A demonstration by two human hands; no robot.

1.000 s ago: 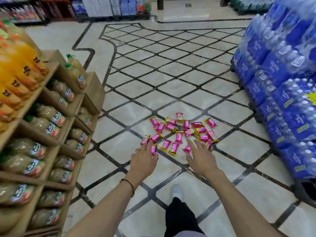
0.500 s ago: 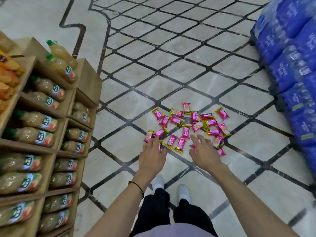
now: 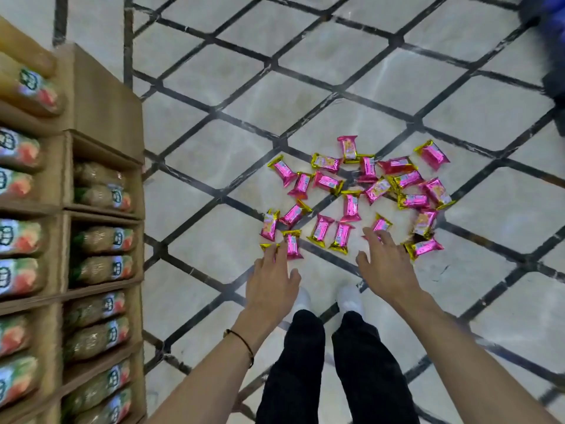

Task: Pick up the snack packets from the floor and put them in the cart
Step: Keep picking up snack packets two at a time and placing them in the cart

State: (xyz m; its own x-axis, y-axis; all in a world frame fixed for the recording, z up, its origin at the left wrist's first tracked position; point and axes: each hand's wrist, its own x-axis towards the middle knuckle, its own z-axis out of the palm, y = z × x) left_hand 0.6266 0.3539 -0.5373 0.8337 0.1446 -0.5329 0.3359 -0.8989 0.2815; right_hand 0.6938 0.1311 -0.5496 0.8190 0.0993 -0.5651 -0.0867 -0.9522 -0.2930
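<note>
Snack packets [image 3: 351, 206]: a loose scatter of twenty-odd on the tiled floor [image 3: 214, 240], right of centre, just beyond the person's feet. Pink foil, gold crimped ends.
- No common heading. Farthest packet [image 3: 348, 148] lies with its long axis near-to-far. The near-right packet [image 3: 425, 247] lies almost left-to-right. Most others sit on diagonals, and several on the right side overlap.
- Print on the wrappers is too small and blurred to read.

Shelving [image 3: 101, 102], left edge: cardboard-coloured bays of drink bottles [image 3: 104, 240] lying on their sides. Their labels show a dark logo on white with red, and the lettering is not legible.

Hands: both arms reach forward and down, palms facing the floor.
- Left hand [image 3: 272, 280]: fingers straight and slightly spread, tips over the nearest left packets. Cannot tell if they touch. Thin dark bracelet [image 3: 244, 344] on the wrist.
- Right hand [image 3: 386, 267]: fingers splayed, tips overlapping one packet at the near edge. Nothing is pinched.

Black trousers [image 3: 299, 377] and white shoes [image 3: 350, 298] show between the arms.
</note>
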